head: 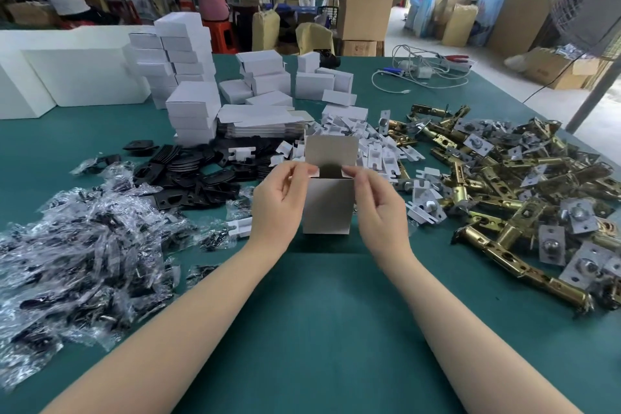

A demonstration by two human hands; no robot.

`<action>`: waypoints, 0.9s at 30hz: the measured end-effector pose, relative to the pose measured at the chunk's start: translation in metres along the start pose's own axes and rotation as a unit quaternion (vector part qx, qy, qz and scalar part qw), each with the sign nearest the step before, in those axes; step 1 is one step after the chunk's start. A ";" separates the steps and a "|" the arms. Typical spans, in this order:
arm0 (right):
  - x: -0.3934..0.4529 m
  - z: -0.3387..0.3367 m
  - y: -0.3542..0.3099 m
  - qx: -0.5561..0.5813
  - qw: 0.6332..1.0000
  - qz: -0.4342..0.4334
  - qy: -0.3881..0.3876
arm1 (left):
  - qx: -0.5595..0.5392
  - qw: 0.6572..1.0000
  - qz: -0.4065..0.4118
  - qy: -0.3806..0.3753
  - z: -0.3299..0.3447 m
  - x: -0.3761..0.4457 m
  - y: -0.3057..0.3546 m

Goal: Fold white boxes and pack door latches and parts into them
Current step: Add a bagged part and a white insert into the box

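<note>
Box-folding step, frame centre: small white box (327,205) stands upright on the green table (329,312), top lid flap up, nothing visible inside. Left hand (277,202) and right hand (378,203) each pinch a side tuck flap. Next, likely: fold flaps in or load a brass latch (524,269) from right pile.

- The green table top (322,312) lies bare in a wide lane between the forearms, from the near edge to the upright white box (327,208).
- On the left, a heap of clear plastic bags (84,262) borders that lane.
- On the right, a pile of brass door latches (524,198) borders it.
- Behind the box, black plates (195,175), white card inserts (369,148) and flat box blanks (262,124) crowd the table.
- Stacks of folded white boxes (191,77) wall off the far left.
- White cables (423,74) lie at the far right.
</note>
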State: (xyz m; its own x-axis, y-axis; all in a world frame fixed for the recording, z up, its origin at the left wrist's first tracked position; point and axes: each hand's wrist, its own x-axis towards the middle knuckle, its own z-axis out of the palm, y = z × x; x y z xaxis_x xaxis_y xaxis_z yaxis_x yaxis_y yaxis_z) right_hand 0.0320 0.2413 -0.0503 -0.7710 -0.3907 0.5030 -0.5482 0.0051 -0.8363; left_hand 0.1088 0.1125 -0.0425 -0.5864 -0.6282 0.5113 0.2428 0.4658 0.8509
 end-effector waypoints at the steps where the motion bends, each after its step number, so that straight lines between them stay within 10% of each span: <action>1: 0.006 -0.001 -0.004 0.023 0.999 0.025 0.011 | -0.025 0.999 -0.040 0.009 0.003 0.002 0.003; 9: 0.031 -0.002 -0.018 0.105 0.992 0.070 -0.015 | -0.163 0.983 -0.065 0.059 0.017 -0.003 0.011; 16: 0.008 -0.004 -0.008 -0.013 0.997 -0.071 -0.001 | 0.050 0.985 0.152 -0.070 -0.006 -0.002 -0.004; 27: 0.001 -0.011 0.006 -0.100 0.981 -0.165 -0.008 | 0.081 0.974 0.203 -0.057 -0.008 -0.007 -0.017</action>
State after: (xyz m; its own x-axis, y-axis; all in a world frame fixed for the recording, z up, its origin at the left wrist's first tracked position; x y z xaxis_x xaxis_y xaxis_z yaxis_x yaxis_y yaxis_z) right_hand 0.0241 0.2513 -0.0525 -0.5367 -0.4165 0.7338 -0.8208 0.0563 -0.5684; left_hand 0.1146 0.1041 -0.0594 -0.5520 -0.3026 0.7770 0.3527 0.7596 0.5464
